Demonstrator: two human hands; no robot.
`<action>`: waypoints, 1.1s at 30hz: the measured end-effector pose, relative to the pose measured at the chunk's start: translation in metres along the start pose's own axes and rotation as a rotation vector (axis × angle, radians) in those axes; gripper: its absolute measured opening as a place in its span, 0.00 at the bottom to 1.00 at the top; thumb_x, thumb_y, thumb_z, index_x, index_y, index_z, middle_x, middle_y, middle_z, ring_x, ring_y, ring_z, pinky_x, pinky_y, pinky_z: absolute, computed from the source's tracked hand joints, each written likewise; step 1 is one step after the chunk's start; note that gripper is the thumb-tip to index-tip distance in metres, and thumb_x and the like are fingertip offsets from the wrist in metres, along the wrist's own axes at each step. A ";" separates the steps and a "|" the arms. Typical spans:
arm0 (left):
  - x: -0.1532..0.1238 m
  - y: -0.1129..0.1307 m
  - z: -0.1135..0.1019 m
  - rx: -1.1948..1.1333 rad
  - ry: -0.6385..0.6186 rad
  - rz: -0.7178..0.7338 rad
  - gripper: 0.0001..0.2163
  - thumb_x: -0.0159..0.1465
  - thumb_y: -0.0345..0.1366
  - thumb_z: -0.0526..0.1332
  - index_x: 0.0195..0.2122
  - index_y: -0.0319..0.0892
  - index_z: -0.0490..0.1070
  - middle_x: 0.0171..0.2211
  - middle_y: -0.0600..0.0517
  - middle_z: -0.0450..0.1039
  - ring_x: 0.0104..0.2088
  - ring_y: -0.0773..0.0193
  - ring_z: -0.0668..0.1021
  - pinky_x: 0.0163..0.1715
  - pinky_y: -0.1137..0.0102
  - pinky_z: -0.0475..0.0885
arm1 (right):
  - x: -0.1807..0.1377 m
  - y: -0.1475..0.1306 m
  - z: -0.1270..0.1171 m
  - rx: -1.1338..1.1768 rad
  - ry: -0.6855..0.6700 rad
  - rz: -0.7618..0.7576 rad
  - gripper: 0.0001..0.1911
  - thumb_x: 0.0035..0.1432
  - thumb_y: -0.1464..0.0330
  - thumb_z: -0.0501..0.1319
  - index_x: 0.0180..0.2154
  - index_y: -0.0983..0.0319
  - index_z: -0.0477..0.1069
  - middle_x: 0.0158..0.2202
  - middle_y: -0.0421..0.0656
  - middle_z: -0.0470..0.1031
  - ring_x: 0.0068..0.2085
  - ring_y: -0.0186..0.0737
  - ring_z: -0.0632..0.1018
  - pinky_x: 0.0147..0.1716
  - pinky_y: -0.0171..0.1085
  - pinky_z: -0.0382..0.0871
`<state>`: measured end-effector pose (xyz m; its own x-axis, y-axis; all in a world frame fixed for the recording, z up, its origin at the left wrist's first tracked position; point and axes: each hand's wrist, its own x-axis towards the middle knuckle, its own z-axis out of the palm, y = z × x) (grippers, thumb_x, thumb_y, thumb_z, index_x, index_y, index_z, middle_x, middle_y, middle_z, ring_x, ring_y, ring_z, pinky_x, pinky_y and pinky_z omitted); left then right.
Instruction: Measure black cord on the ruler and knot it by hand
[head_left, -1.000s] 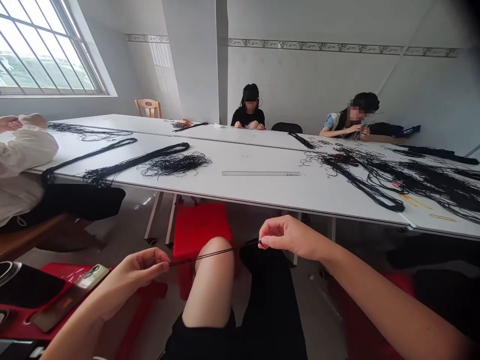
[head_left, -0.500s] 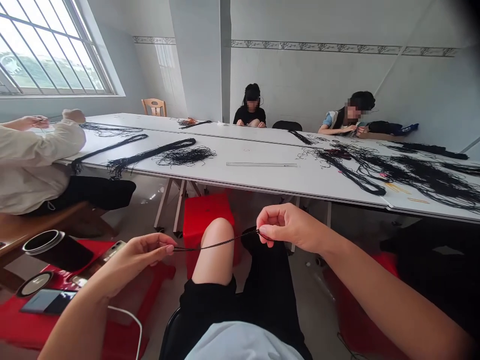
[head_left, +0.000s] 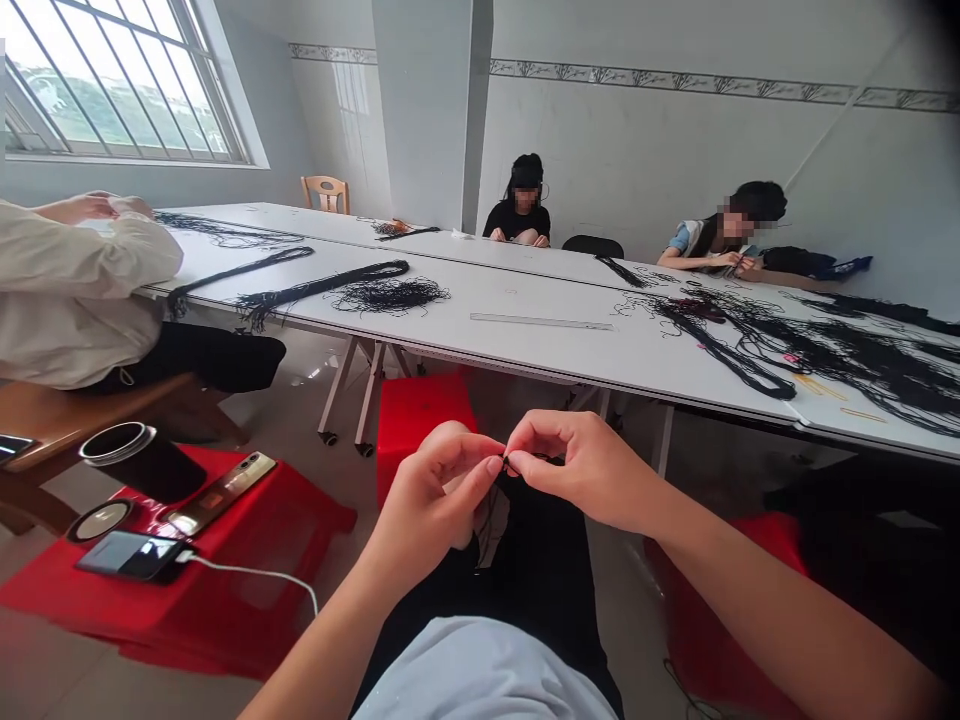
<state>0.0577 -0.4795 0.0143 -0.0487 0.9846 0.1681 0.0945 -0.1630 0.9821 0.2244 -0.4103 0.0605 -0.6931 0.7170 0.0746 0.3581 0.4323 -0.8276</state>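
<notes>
White bench [head_left: 555, 298] runs across the room, with a clear ruler [head_left: 541, 322], a looped black bundle [head_left: 322, 285] and a tangled pile [head_left: 394, 295] on it; three other people sit around it. Near side: red stool [head_left: 225, 600] carrying a black cup [head_left: 142, 462] and two phones. Black cord [head_left: 505, 463] is up over the wearer's lap, short of the bench, not resting on anything. Left hand [head_left: 431, 495] and right hand [head_left: 581, 470] meet there, fingers narrow, both pinching the cord, tips about touching. Thin dark strands seem to hang below the left hand. Step in hand looks like close fingertip work at one spot on the cord; exact form there too small to tell. Next move likely calls for a firm pinch and loose strands kept clear.
</notes>
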 end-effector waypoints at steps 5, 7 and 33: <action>0.003 0.002 -0.001 -0.032 0.024 -0.033 0.09 0.57 0.40 0.64 0.35 0.40 0.74 0.32 0.50 0.73 0.32 0.65 0.74 0.31 0.73 0.70 | -0.004 0.000 0.001 -0.172 0.092 -0.083 0.07 0.57 0.69 0.56 0.30 0.60 0.72 0.26 0.38 0.73 0.29 0.34 0.72 0.29 0.32 0.64; 0.005 0.003 0.000 -0.029 0.031 -0.046 0.08 0.57 0.39 0.64 0.33 0.40 0.74 0.29 0.52 0.72 0.29 0.67 0.73 0.28 0.75 0.69 | -0.005 0.000 0.003 -0.246 0.132 -0.125 0.07 0.57 0.70 0.56 0.30 0.59 0.73 0.27 0.37 0.74 0.29 0.34 0.73 0.30 0.32 0.64; 0.007 0.015 0.003 0.161 -0.044 -0.077 0.08 0.57 0.40 0.62 0.30 0.40 0.75 0.28 0.52 0.72 0.28 0.67 0.73 0.27 0.74 0.67 | -0.012 0.004 -0.002 -0.497 0.177 -0.311 0.05 0.53 0.74 0.59 0.28 0.60 0.71 0.29 0.39 0.73 0.32 0.35 0.71 0.34 0.35 0.64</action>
<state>0.0618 -0.4752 0.0299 -0.0190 0.9962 0.0852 0.2505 -0.0778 0.9650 0.2352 -0.4156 0.0576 -0.7128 0.5778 0.3975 0.4341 0.8087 -0.3970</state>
